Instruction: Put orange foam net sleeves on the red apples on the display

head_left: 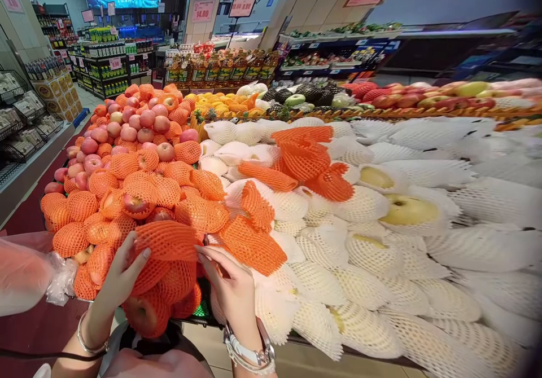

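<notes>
Between my two hands, an orange foam net sleeve (pixel 167 240) is held out sideways above the apple pile; whether fruit is inside it I cannot tell. My left hand (pixel 127 265) grips its left end, with the thumb in front. At the other end, my right hand (pixel 228 282) pinches the edge between thumb and fingers. Just below hangs a netted apple (pixel 146 313) at the pile's front edge. Loose flattened sleeves, such as an orange one (pixel 254 242), lie right of my hands.
Bare apples (pixel 146 118) are heaped at the back left. White-netted pears (pixel 410 209) cover the display on the right. A filled plastic bag (pixel 25 273) is at the far left. Oil bottles (pixel 218 67) and shelves stand behind.
</notes>
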The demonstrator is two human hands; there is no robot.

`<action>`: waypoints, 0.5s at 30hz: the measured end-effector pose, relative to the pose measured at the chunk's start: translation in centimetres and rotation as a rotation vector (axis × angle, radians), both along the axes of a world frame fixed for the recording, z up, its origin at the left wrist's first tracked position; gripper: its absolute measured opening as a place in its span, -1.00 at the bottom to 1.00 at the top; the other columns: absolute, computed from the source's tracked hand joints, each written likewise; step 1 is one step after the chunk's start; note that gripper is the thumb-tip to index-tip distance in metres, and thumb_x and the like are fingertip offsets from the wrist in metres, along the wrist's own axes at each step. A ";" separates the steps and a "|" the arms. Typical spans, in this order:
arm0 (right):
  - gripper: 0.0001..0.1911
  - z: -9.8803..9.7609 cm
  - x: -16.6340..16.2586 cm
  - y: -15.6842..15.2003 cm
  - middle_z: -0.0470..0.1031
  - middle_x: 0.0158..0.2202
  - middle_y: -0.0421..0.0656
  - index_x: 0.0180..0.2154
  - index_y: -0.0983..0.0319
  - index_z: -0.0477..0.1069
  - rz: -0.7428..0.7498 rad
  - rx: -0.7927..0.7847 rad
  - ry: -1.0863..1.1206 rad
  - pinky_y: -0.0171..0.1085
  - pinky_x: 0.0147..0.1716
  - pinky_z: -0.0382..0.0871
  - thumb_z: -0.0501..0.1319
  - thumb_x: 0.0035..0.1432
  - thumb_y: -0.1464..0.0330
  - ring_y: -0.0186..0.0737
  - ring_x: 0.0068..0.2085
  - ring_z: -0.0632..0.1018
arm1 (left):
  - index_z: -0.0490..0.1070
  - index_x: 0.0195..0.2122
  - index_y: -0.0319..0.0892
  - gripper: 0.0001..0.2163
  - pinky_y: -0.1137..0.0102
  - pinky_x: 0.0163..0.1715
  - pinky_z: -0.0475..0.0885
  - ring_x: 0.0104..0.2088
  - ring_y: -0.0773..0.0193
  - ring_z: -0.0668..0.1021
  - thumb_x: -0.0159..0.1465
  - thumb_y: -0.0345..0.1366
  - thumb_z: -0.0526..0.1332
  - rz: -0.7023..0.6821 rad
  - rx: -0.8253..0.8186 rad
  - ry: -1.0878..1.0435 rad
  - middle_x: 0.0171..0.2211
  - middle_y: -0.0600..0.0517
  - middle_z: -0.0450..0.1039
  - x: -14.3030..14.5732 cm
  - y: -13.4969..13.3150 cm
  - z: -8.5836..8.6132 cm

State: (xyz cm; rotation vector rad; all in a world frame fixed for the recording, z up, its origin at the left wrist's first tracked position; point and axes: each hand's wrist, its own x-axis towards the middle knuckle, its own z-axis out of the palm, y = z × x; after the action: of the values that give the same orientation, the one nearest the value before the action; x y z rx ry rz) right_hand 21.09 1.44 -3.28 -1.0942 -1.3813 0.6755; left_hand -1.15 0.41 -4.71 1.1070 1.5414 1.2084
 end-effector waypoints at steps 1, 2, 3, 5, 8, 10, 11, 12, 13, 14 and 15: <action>-0.93 -0.1 -0.1 0.0 0.67 -0.29 -0.15 -0.30 0.14 0.60 -0.015 -0.012 0.060 -0.30 -0.23 0.55 0.32 0.20 0.40 -0.22 -0.27 0.66 | 0.41 0.20 -0.09 -0.39 0.10 0.38 0.26 0.40 -0.08 0.33 0.18 0.08 0.35 -0.025 -0.010 0.005 0.32 -0.09 0.40 -0.1 -0.1 0.1; -0.93 -0.3 -0.3 0.1 0.67 -0.29 -0.17 -0.32 0.14 0.56 -0.024 -0.019 0.134 -0.31 -0.24 0.55 0.36 0.14 0.43 -0.22 -0.27 0.66 | 0.40 0.22 -0.08 -0.36 0.10 0.39 0.26 0.40 -0.08 0.32 0.18 0.10 0.35 -0.058 -0.020 0.005 0.34 -0.09 0.38 -0.3 -0.3 0.3; -0.87 -0.6 -0.3 0.1 0.66 -0.31 -0.20 -0.36 0.14 0.50 -0.019 -0.018 0.205 -0.32 -0.26 0.54 0.38 0.06 0.47 -0.23 -0.28 0.65 | 0.39 0.24 -0.08 -0.33 0.09 0.39 0.25 0.41 -0.09 0.31 0.17 0.11 0.36 -0.095 -0.031 -0.002 0.35 -0.08 0.36 -0.4 -0.3 0.4; -0.75 -1.2 -0.2 0.1 0.64 -0.39 -0.25 -0.47 0.14 0.35 0.019 0.026 0.278 -0.35 -0.34 0.52 0.37 -0.04 0.54 -0.24 -0.33 0.64 | 0.37 0.28 -0.10 -0.27 0.04 0.42 0.20 0.42 -0.13 0.28 0.14 0.12 0.38 -0.178 -0.057 -0.034 0.38 -0.10 0.32 -0.5 -0.4 0.6; -0.82 -1.9 0.3 0.0 0.62 -0.40 -0.19 -0.48 0.14 0.41 0.087 0.153 0.152 -0.25 -0.35 0.53 0.28 0.08 0.51 -0.16 -0.34 0.63 | 0.32 0.34 -0.14 -0.19 -0.07 0.44 0.07 0.45 -0.22 0.21 0.11 0.11 0.41 -0.262 -0.067 -0.104 0.42 -0.15 0.24 -0.5 -0.3 0.6; -0.81 -1.9 0.8 0.0 0.63 -0.35 -0.09 -0.37 0.15 0.54 0.117 0.256 0.054 -0.10 -0.22 0.57 0.17 0.26 0.40 -0.04 -0.26 0.65 | 0.28 0.37 -0.14 -0.15 -0.08 0.45 0.05 0.46 -0.24 0.15 0.11 0.10 0.42 -0.278 -0.047 -0.145 0.44 -0.16 0.19 -0.4 -0.1 0.5; -0.73 -1.8 1.0 0.2 0.62 -0.35 -0.07 -0.32 0.16 0.56 0.141 0.300 0.010 -0.04 -0.16 0.56 0.10 0.33 0.36 -0.02 -0.24 0.65 | 0.25 0.39 -0.13 -0.14 -0.06 0.45 0.06 0.47 -0.23 0.13 0.11 0.11 0.41 -0.287 -0.033 -0.160 0.45 -0.15 0.17 -0.4 -0.1 0.5; -0.68 -1.6 1.1 0.3 0.60 -0.37 -0.07 -0.30 0.16 0.55 0.176 0.338 -0.028 -0.01 -0.11 0.55 0.04 0.38 0.35 -0.02 -0.25 0.64 | 0.21 0.41 -0.12 -0.12 -0.03 0.45 0.08 0.48 -0.21 0.12 0.12 0.12 0.40 -0.304 -0.023 -0.167 0.46 -0.14 0.15 -0.4 -0.1 0.5; -0.65 -1.4 1.1 0.5 0.57 -0.40 -0.10 -0.30 0.16 0.53 0.210 0.368 -0.058 -0.01 -0.11 0.54 0.01 0.41 0.36 -0.06 -0.28 0.62 | 0.17 0.43 -0.10 -0.11 0.01 0.45 0.09 0.48 -0.18 0.11 0.13 0.13 0.39 -0.328 -0.019 -0.164 0.47 -0.13 0.13 -0.5 0.0 0.6; -0.66 -1.2 1.1 0.7 0.54 -0.43 -0.12 -0.30 0.16 0.51 0.241 0.391 -0.084 -0.05 -0.14 0.54 0.00 0.43 0.39 -0.11 -0.33 0.60 | 0.14 0.45 -0.09 -0.09 0.03 0.45 0.09 0.49 -0.16 0.10 0.14 0.13 0.38 -0.356 -0.022 -0.153 0.48 -0.12 0.10 -0.5 0.0 0.7; -0.68 -1.0 1.1 0.9 0.52 -0.45 -0.15 -0.29 0.16 0.49 0.263 0.414 -0.108 -0.09 -0.19 0.54 0.01 0.43 0.41 -0.15 -0.38 0.57 | 0.11 0.46 -0.08 -0.08 0.05 0.45 0.09 0.49 -0.15 0.09 0.15 0.14 0.38 -0.378 -0.030 -0.134 0.49 -0.11 0.08 -0.6 0.0 0.7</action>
State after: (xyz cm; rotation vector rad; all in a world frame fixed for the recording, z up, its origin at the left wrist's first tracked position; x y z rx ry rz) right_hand 22.16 2.31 -4.31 -0.6340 -1.6865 0.4893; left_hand -1.72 0.40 -3.96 1.2067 1.1800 0.9764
